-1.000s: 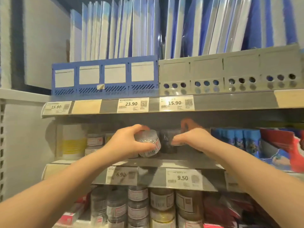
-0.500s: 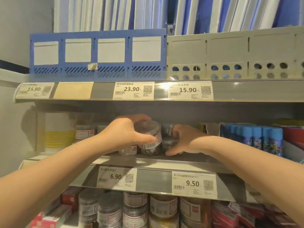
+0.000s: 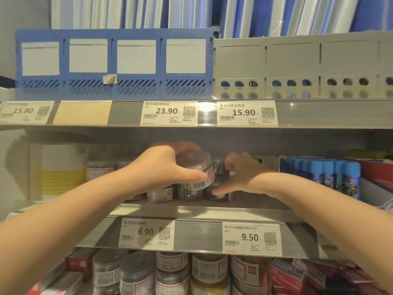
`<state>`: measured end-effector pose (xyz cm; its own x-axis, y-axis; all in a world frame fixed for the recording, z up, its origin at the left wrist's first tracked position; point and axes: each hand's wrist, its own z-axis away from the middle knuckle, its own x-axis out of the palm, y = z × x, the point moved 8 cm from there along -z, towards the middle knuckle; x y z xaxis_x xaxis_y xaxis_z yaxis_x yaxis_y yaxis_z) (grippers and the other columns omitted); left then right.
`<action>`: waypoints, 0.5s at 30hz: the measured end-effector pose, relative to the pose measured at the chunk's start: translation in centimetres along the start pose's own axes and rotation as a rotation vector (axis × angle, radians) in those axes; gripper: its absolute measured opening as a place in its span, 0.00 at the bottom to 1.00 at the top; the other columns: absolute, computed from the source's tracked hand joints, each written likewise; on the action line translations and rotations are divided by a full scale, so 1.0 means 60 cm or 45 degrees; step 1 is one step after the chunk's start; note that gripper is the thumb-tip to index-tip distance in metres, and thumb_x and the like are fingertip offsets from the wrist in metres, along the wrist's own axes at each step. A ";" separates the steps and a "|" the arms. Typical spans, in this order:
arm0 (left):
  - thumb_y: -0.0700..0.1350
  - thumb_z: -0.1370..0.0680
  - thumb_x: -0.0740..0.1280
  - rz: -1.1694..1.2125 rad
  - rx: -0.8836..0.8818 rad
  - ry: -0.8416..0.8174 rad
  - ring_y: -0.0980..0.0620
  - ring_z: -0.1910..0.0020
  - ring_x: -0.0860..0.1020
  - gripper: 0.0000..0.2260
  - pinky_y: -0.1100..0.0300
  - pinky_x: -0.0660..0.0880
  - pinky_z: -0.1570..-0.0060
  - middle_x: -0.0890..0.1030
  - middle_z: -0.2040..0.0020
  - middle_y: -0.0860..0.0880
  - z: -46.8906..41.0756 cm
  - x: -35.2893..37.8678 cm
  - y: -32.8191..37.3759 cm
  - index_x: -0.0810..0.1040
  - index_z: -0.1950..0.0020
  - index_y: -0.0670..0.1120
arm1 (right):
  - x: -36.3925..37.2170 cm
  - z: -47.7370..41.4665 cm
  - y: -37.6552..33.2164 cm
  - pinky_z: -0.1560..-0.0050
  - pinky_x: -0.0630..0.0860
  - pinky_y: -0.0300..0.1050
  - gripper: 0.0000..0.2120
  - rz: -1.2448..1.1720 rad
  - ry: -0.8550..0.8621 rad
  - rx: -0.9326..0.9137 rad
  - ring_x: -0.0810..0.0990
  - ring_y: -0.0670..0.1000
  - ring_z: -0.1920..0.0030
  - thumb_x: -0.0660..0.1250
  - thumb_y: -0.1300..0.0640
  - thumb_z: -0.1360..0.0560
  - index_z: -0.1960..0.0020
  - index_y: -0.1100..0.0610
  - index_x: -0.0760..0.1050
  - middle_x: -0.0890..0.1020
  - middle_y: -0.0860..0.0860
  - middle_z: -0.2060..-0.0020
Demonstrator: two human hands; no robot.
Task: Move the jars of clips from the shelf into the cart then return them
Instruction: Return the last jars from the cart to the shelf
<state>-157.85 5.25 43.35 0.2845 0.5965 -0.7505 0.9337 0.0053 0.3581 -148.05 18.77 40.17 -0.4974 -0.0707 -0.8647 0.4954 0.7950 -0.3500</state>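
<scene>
Item: clear jar, round, see-through plastic with clear lid, silvery clips showing inside, white label with red edge and barcode; it is tilting, lifted over the middle shelf, just above a like jar standing at the front.
Left hand is gripping it, thumb under the label, fingers curling over the lid.
Right hand is cupping the dark jars stacked just beside, thumb lying low and fingers arching over the top; how firmly it is gripping is unclear.
Room: the upper shelf edge is hanging close above both hands; more jars are standing to the left; blue-capped tubes are crowding the right, near the right forearm; the shelf's front lip is lying open toward the person.
</scene>
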 end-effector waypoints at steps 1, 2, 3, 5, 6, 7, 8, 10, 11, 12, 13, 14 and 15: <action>0.57 0.33 0.73 -0.004 0.006 -0.011 0.63 0.44 0.73 0.26 0.70 0.67 0.46 0.76 0.44 0.62 -0.001 0.001 0.002 0.72 0.36 0.59 | -0.012 0.004 0.000 0.62 0.65 0.38 0.23 -0.032 0.014 -0.015 0.71 0.48 0.50 0.75 0.41 0.38 0.53 0.47 0.66 0.68 0.46 0.47; 0.57 0.33 0.73 -0.006 0.004 -0.023 0.64 0.44 0.73 0.26 0.71 0.67 0.48 0.76 0.44 0.63 -0.001 0.002 0.003 0.72 0.36 0.59 | -0.023 0.008 0.000 0.60 0.66 0.38 0.22 -0.082 0.017 -0.033 0.71 0.48 0.47 0.75 0.42 0.37 0.52 0.47 0.67 0.70 0.46 0.46; 0.57 0.33 0.73 -0.012 -0.003 -0.035 0.64 0.45 0.72 0.26 0.72 0.66 0.50 0.75 0.45 0.63 -0.002 0.001 0.003 0.72 0.36 0.60 | -0.034 0.012 -0.001 0.58 0.66 0.37 0.23 -0.156 0.019 -0.050 0.71 0.47 0.44 0.75 0.43 0.36 0.49 0.48 0.67 0.70 0.45 0.45; 0.58 0.34 0.73 -0.006 -0.027 -0.056 0.63 0.44 0.72 0.27 0.73 0.66 0.50 0.74 0.45 0.63 -0.005 -0.002 0.005 0.72 0.36 0.60 | -0.051 0.021 -0.010 0.54 0.68 0.32 0.30 -0.347 0.021 -0.099 0.72 0.45 0.41 0.77 0.48 0.35 0.39 0.49 0.65 0.72 0.43 0.44; 0.59 0.34 0.73 0.011 -0.036 -0.059 0.61 0.42 0.73 0.28 0.71 0.67 0.48 0.75 0.44 0.62 -0.007 -0.003 0.007 0.72 0.36 0.59 | -0.056 0.025 -0.018 0.52 0.70 0.32 0.33 -0.441 0.005 -0.139 0.74 0.46 0.41 0.78 0.50 0.36 0.37 0.48 0.64 0.74 0.44 0.45; 0.59 0.35 0.73 0.031 -0.041 -0.055 0.60 0.42 0.73 0.29 0.68 0.67 0.46 0.75 0.42 0.61 -0.010 -0.004 0.010 0.72 0.35 0.59 | -0.056 0.029 -0.026 0.48 0.72 0.34 0.36 -0.518 -0.033 -0.181 0.75 0.46 0.41 0.78 0.50 0.39 0.37 0.48 0.63 0.76 0.46 0.45; 0.60 0.35 0.73 0.037 -0.045 -0.050 0.59 0.42 0.73 0.29 0.67 0.67 0.45 0.76 0.40 0.60 -0.013 -0.004 0.015 0.72 0.35 0.58 | -0.052 0.033 -0.034 0.44 0.74 0.38 0.40 -0.556 -0.086 -0.217 0.76 0.47 0.41 0.79 0.49 0.42 0.36 0.48 0.63 0.77 0.47 0.44; 0.61 0.35 0.72 0.012 -0.049 -0.071 0.59 0.45 0.73 0.29 0.66 0.67 0.48 0.76 0.41 0.59 -0.017 0.001 0.026 0.72 0.35 0.58 | -0.038 0.042 -0.046 0.42 0.74 0.39 0.42 -0.573 -0.163 -0.270 0.77 0.46 0.42 0.81 0.49 0.42 0.35 0.46 0.63 0.78 0.47 0.45; 0.62 0.35 0.72 -0.004 -0.053 -0.093 0.59 0.47 0.73 0.29 0.66 0.67 0.50 0.76 0.44 0.60 -0.019 0.006 0.031 0.72 0.36 0.59 | -0.035 0.043 -0.050 0.45 0.74 0.36 0.39 -0.569 -0.156 -0.291 0.77 0.44 0.44 0.81 0.50 0.41 0.36 0.45 0.64 0.78 0.46 0.46; 0.62 0.35 0.72 -0.013 -0.066 -0.111 0.59 0.49 0.73 0.27 0.66 0.68 0.53 0.76 0.48 0.60 -0.021 0.011 0.034 0.72 0.38 0.60 | -0.034 0.044 -0.054 0.48 0.74 0.33 0.36 -0.556 -0.117 -0.305 0.78 0.42 0.47 0.80 0.51 0.38 0.38 0.44 0.64 0.77 0.44 0.47; 0.62 0.35 0.71 -0.018 -0.082 -0.118 0.59 0.52 0.74 0.23 0.67 0.70 0.56 0.76 0.52 0.60 -0.024 0.015 0.035 0.73 0.42 0.61 | -0.037 0.041 -0.055 0.51 0.73 0.30 0.33 -0.534 -0.051 -0.315 0.77 0.40 0.50 0.79 0.52 0.37 0.39 0.44 0.64 0.77 0.43 0.49; 0.63 0.35 0.71 -0.022 -0.105 -0.112 0.59 0.57 0.74 0.17 0.67 0.71 0.60 0.77 0.57 0.60 -0.025 0.017 0.037 0.74 0.50 0.61 | -0.041 0.039 -0.057 0.54 0.72 0.28 0.32 -0.511 0.013 -0.321 0.77 0.39 0.52 0.78 0.52 0.36 0.39 0.44 0.65 0.76 0.41 0.50; 0.63 0.35 0.71 -0.023 -0.134 -0.100 0.59 0.62 0.74 0.14 0.67 0.70 0.62 0.76 0.62 0.58 -0.028 0.019 0.034 0.74 0.56 0.59 | -0.043 0.036 -0.058 0.55 0.72 0.26 0.31 -0.514 0.044 -0.325 0.77 0.39 0.54 0.78 0.52 0.36 0.39 0.45 0.66 0.76 0.40 0.51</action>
<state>-155.99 7.28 44.15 0.2879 0.5310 -0.7970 0.9118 0.1024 0.3976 -146.96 14.88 42.81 -0.6395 -0.3877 -0.6639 0.0694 0.8309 -0.5520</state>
